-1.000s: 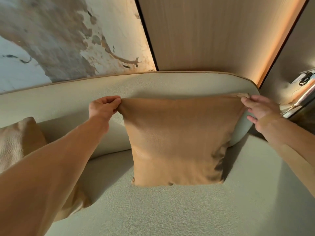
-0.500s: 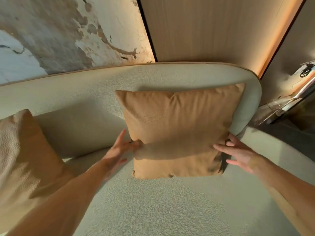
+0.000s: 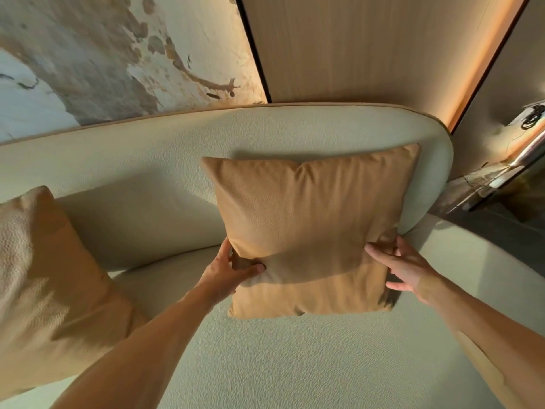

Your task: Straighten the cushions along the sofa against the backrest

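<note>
A tan square cushion (image 3: 306, 219) stands upright on the cream sofa seat (image 3: 295, 358), leaning on the curved backrest (image 3: 165, 160) near its right end. My left hand (image 3: 230, 270) grips the cushion's lower left edge, thumb on the front face. On the lower right edge, my right hand (image 3: 404, 267) presses with fingers spread against the side. A second, paler textured cushion (image 3: 44, 290) leans at the far left, partly cut off by the frame.
Behind the sofa are a marbled wall panel (image 3: 118, 54) and a wooden panel (image 3: 354, 48). A glass and metal side table (image 3: 495, 178) stands past the sofa's right end, with a dark floor below it.
Both hands left the cushion's top corners, dropped to its lower sides and closed in on them. The cushion now rests lower against the backrest.
</note>
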Available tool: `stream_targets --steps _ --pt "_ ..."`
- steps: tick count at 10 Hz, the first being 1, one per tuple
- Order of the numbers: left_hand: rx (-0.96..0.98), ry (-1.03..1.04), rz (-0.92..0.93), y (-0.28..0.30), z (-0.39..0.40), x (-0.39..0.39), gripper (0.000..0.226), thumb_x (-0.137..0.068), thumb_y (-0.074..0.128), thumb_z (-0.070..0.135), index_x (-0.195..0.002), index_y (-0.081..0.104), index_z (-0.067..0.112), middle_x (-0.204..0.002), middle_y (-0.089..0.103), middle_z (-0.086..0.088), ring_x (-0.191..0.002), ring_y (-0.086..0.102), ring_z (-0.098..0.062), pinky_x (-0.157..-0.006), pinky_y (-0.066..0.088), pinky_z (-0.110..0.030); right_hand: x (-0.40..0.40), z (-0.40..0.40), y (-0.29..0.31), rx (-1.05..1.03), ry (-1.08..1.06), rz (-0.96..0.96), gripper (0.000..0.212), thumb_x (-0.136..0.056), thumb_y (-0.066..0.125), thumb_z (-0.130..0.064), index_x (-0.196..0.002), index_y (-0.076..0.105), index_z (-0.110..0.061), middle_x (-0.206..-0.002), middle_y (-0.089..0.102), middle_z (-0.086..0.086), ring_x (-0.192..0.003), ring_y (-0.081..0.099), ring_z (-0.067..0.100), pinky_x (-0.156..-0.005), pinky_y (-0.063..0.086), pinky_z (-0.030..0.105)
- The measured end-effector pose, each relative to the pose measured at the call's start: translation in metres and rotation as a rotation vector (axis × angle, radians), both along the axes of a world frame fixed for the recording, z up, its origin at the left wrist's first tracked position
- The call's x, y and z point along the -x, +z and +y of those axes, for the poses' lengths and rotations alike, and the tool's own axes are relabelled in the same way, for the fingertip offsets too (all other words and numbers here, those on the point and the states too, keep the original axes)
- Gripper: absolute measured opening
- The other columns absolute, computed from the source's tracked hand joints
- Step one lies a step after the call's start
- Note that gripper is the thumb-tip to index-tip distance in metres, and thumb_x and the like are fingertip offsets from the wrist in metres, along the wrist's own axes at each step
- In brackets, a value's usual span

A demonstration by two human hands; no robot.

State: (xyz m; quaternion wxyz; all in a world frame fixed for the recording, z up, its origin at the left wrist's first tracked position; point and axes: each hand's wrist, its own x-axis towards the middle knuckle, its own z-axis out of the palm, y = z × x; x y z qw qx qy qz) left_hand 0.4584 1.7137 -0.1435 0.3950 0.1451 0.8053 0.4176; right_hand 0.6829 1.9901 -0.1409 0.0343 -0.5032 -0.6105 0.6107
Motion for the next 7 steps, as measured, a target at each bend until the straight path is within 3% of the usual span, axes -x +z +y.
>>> stream_targets --steps 1,2,3,4,5,7 --pt "-0.010 0.016 0.007 -0.008 0.002 0.000 0.077 -0.068 0.084 0.046 -0.130 0.039 0.049 -0.101 0.064 0.023 -0.105 0.062 -0.017 -0.088 0.056 -0.045 0.006 -0.004 -0.003 -0.033 -0.027 0.016 0.060 -0.079 0.073 -0.043 -0.131 0.047 -0.031 -0.132 0.053 -0.008 -0.119 0.050 0.019 -0.092 0.050 0.047" --pt "-0.035 0.013 0.013 -0.011 0.000 -0.004 0.083 -0.069 0.081 0.050 -0.136 0.032 0.052 -0.111 0.063 0.020 -0.111 0.060 -0.016 -0.094 0.052 -0.040 0.009 -0.008 -0.003 -0.064 -0.015 0.004 0.066 -0.083 0.069 -0.043 -0.140 0.038 -0.027 -0.132 0.048 -0.003 -0.124 0.049 0.024 -0.097 0.049 0.050" --pt "-0.018 0.012 0.094 -0.005 0.000 -0.013 0.089 -0.080 0.074 0.044 -0.148 0.017 0.047 -0.112 0.062 0.018 -0.113 0.057 -0.016 -0.089 0.041 -0.028 0.011 -0.016 0.003 -0.240 0.081 -0.042 0.092 -0.084 0.062 -0.049 -0.154 0.009 -0.024 -0.142 0.046 0.007 -0.135 0.043 0.031 -0.108 0.037 0.041" --pt "0.010 -0.011 0.185 -0.003 -0.003 -0.023 0.089 -0.084 0.069 0.045 -0.152 0.011 0.042 -0.126 0.060 0.010 -0.120 0.055 -0.021 -0.088 0.039 -0.027 0.010 -0.027 0.012 -0.403 0.172 -0.103 0.094 -0.091 0.058 -0.043 -0.155 -0.005 -0.015 -0.153 0.036 0.008 -0.141 0.035 0.027 -0.108 0.025 0.026" --pt "0.064 -0.064 0.279 0.006 -0.014 -0.029 0.093 -0.085 0.063 0.054 -0.154 0.002 0.039 -0.150 0.042 -0.002 -0.136 0.043 -0.023 -0.097 0.039 -0.031 0.008 -0.040 0.025 -0.541 0.287 -0.088 0.099 -0.086 0.060 -0.051 -0.155 -0.002 -0.016 -0.161 0.019 0.008 -0.146 0.024 0.022 -0.116 0.018 0.029" --pt "0.096 -0.103 0.430 0.066 -0.066 -0.046 0.097 -0.084 0.060 0.061 -0.154 -0.002 0.037 -0.162 0.018 0.005 -0.146 0.025 -0.020 -0.111 0.030 -0.037 -0.003 -0.082 0.078 -0.759 0.576 -0.170 0.091 -0.085 0.052 -0.063 -0.154 0.000 -0.035 -0.164 0.004 0.000 -0.150 0.011 0.021 -0.118 0.022 0.044"
